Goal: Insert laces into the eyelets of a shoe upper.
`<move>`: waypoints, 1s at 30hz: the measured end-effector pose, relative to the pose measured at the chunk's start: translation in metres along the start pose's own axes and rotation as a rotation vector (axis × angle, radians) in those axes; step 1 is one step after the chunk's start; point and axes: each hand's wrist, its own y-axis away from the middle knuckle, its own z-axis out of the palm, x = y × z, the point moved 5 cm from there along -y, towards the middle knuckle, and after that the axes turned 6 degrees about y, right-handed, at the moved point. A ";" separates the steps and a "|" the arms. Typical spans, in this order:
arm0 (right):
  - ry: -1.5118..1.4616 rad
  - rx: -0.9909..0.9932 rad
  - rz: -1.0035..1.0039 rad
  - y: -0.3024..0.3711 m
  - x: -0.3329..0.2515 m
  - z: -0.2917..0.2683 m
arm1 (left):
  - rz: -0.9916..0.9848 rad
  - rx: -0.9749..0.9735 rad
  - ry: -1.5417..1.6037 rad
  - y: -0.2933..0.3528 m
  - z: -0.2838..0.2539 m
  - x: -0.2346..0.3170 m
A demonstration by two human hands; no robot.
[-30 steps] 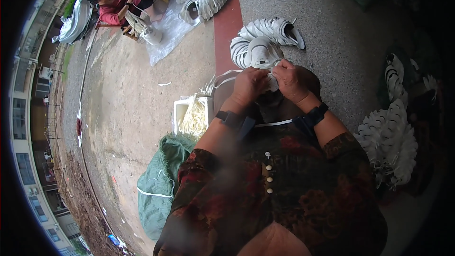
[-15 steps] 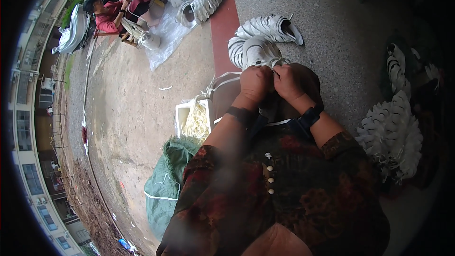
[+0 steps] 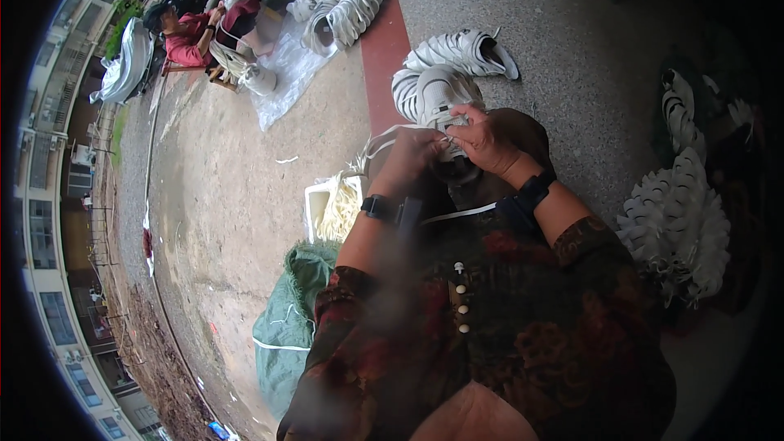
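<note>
A white-grey shoe upper (image 3: 439, 88) rests on my lap, toe pointing away from me, its eyelet area under my fingers. My left hand (image 3: 412, 157), slightly blurred, is closed at the left side of the eyelets with a white shoelace (image 3: 390, 132) at its fingers. The lace trails leftward from it. Against it, my right hand (image 3: 488, 145) pinches the lace at the fingertips, with some fingers raised over the upper. The exact hole being worked is too small to make out. Just beyond lies a row of nested white shoe uppers (image 3: 461, 47).
A white box (image 3: 310, 204) of pale laces stands at my left, above a green woven sack (image 3: 282, 335). More uppers (image 3: 678, 220) are piled at my right. Far left, a seated person (image 3: 189, 37) works beside stacked uppers (image 3: 355, 10) on plastic sheeting (image 3: 290, 73).
My hands were together, knuckles up, over the eyelets. Now the left has shifted left and down, and the right has turned with fingers raised, uncovering more of the upper.
</note>
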 end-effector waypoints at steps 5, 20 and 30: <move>-0.030 -0.173 0.045 -0.002 0.000 0.007 | 0.048 0.109 -0.028 -0.003 -0.002 0.000; -0.571 -0.120 0.511 0.030 0.025 -0.013 | 0.091 0.215 -0.628 -0.001 0.004 0.026; -0.737 -0.076 0.633 0.037 0.040 -0.006 | -0.077 0.202 -1.153 -0.019 0.031 0.045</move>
